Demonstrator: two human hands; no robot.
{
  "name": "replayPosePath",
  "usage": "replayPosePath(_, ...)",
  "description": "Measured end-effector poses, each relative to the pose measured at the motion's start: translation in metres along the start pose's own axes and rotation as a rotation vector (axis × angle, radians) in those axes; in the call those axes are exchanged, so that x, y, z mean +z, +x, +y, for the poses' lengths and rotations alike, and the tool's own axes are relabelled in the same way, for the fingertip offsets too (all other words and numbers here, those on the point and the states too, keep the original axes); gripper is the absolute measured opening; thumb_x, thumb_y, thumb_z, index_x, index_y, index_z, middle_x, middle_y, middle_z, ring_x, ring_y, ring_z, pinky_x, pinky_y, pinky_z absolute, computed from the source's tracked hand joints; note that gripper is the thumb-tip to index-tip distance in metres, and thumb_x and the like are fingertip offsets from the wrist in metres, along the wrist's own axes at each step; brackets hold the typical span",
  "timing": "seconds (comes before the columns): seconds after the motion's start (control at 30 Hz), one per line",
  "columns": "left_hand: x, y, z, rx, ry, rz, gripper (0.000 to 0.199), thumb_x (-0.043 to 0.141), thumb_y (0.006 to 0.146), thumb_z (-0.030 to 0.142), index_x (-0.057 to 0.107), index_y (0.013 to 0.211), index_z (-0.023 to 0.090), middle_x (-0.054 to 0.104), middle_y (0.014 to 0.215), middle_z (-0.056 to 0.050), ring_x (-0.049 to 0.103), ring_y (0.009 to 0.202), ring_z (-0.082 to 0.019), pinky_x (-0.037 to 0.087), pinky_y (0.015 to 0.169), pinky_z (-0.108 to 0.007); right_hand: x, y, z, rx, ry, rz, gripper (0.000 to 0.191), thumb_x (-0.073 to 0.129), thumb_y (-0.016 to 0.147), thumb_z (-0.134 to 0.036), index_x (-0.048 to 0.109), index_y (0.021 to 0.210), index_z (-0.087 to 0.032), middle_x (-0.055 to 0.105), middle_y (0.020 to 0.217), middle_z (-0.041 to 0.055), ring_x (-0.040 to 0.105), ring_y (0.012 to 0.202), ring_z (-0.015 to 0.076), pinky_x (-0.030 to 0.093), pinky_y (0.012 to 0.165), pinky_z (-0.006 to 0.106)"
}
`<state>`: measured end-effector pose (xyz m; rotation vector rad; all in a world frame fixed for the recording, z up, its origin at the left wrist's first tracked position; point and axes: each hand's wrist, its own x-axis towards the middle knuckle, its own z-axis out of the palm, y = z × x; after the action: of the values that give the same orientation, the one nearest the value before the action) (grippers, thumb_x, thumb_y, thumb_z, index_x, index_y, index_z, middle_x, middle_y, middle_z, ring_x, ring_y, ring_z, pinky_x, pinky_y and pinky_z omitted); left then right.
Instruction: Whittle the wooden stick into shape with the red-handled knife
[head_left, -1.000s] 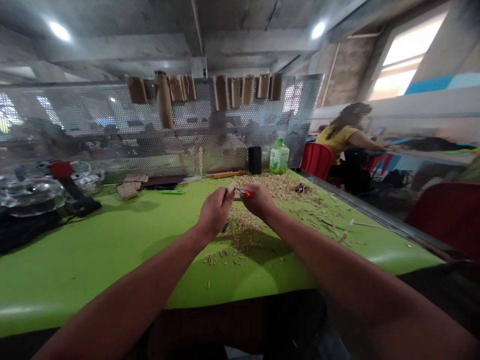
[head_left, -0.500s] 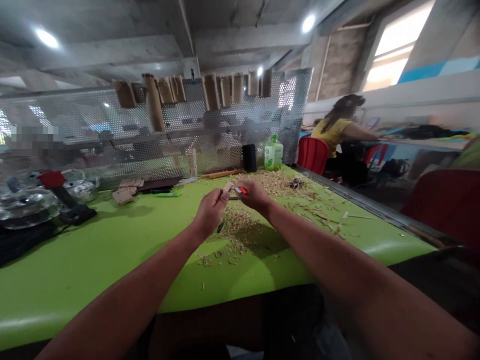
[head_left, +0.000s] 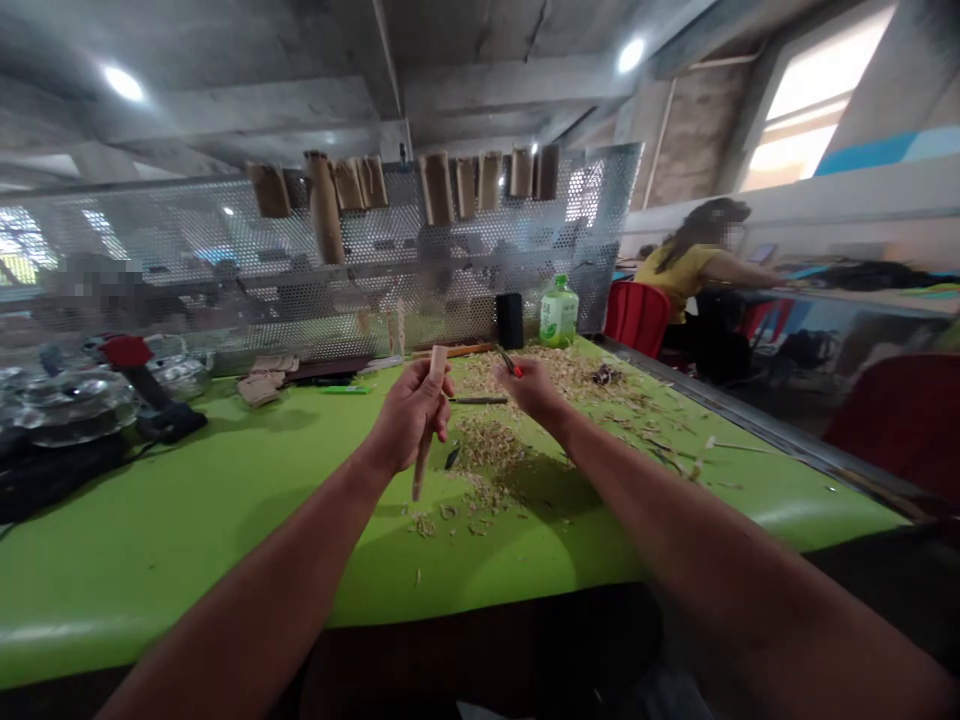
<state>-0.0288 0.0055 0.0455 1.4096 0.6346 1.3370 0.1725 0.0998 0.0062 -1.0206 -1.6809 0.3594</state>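
A pale wooden strip (head_left: 421,468) is gripped in my left hand (head_left: 409,412), its top end above the thumb and its lower end over the green table (head_left: 247,500). To the right, my right hand (head_left: 538,388) is closed around a red-handled knife (head_left: 516,368), its dark blade pointing up and left. The hands are apart. Wood shavings (head_left: 491,445) lie in a heap below and between them. A thin dark tool (head_left: 480,400) rests on the table between the hands, and a small dark blade (head_left: 451,456) lies by the heap.
At the back stand a green bottle (head_left: 559,312) and a black box (head_left: 509,320) before a perforated metal screen (head_left: 375,285). On the left are a red-topped power tool (head_left: 142,385), wood pieces (head_left: 264,380) and a green pen (head_left: 345,389). A person in yellow (head_left: 686,270) sits at right.
My hands have moved apart. The wooden strip is now upright in my left hand, and the knife has come away from it with my right hand. The view has shifted slightly left.
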Motion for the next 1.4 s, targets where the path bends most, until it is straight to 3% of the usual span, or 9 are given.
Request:
replayPosePath(0.13, 0.004, 0.000, -0.005, 0.039, 0.070, 0.033, 0.034, 0.066, 0.087, 0.048, 0.058, 0.096, 0.016, 0.057, 0.077, 0.003, 0.048, 0.043, -0.004, 0.042, 0.039, -0.020, -0.005, -0.002, 0.002, 0.020, -0.014, 0.001, 0.035, 0.049, 0.078, -0.043, 0.032, 0.055, -0.023, 0.029, 0.054, -0.0045, 0.027, 0.055, 0.0103, 0.020, 0.053, 0.028)
replayPosePath(0.27, 0.001, 0.004, -0.012, 0.061, 0.169, 0.096, 0.032, 0.065, 0.088, 0.046, 0.062, 0.089, 0.014, 0.058, 0.067, 0.001, 0.050, 0.048, -0.006, 0.043, 0.047, -0.020, -0.005, -0.008, -0.012, -0.054, -0.127, -0.015, 0.032, 0.050, 0.079, -0.038, 0.036, 0.055, -0.022, 0.035, 0.055, -0.0033, 0.032, 0.057, 0.0113, 0.022, 0.054, 0.027)
replayPosePath(0.53, -0.005, 0.005, -0.018, 0.037, 0.343, 0.101, 0.041, 0.059, 0.089, 0.053, 0.064, 0.105, 0.015, 0.051, 0.064, 0.005, 0.040, 0.046, -0.007, 0.036, 0.044, -0.020, -0.002, -0.018, -0.035, -0.107, -0.265, -0.125, 0.022, 0.049, 0.078, -0.028, 0.045, 0.058, -0.020, 0.044, 0.057, -0.0019, 0.037, 0.056, 0.0113, 0.022, 0.055, 0.027)
replayPosePath(0.77, -0.005, 0.005, -0.017, 0.091, 0.603, 0.116, 0.032, 0.062, 0.087, 0.041, 0.064, 0.105, 0.014, 0.050, 0.063, 0.004, 0.045, 0.054, -0.010, 0.038, 0.053, -0.023, 0.003, -0.021, -0.037, -0.191, -0.272, -0.190, 0.027, 0.047, 0.083, -0.028, 0.042, 0.058, -0.021, 0.041, 0.056, -0.0022, 0.034, 0.056, 0.0112, 0.020, 0.055, 0.027)
replayPosePath(0.97, -0.003, 0.003, -0.017, 0.111, 0.620, 0.116, 0.024, 0.061, 0.088, 0.040, 0.063, 0.089, 0.017, 0.044, 0.060, 0.005, 0.044, 0.056, -0.011, 0.034, 0.052, -0.024, 0.002, -0.022, -0.040, -0.206, -0.322, -0.203, 0.029, 0.048, 0.085, -0.030, 0.041, 0.058, -0.021, 0.038, 0.055, -0.0028, 0.031, 0.056, 0.0112, 0.020, 0.055, 0.027)
replayPosePath(1.13, -0.001, 0.002, -0.015, 0.109, 0.608, 0.098, 0.023, 0.061, 0.088, 0.040, 0.062, 0.087, 0.017, 0.043, 0.060, 0.004, 0.047, 0.059, -0.012, 0.032, 0.052, -0.024, 0.003, -0.023, -0.039, -0.191, -0.297, -0.215, 0.030, 0.047, 0.086, -0.033, 0.041, 0.059, -0.021, 0.039, 0.057, -0.0030, 0.031, 0.057, 0.0111, 0.022, 0.057, 0.027)
replayPosePath(1.4, 0.001, 0.001, -0.013, 0.099, 0.623, 0.097, 0.021, 0.060, 0.088, 0.037, 0.061, 0.083, 0.017, 0.044, 0.063, 0.004, 0.038, 0.056, -0.010, 0.030, 0.053, -0.025, 0.003, -0.024, -0.042, -0.172, -0.316, -0.217, 0.032, 0.047, 0.087, -0.033, 0.040, 0.058, -0.021, 0.038, 0.056, -0.0032, 0.031, 0.056, 0.0110, 0.020, 0.056, 0.027)
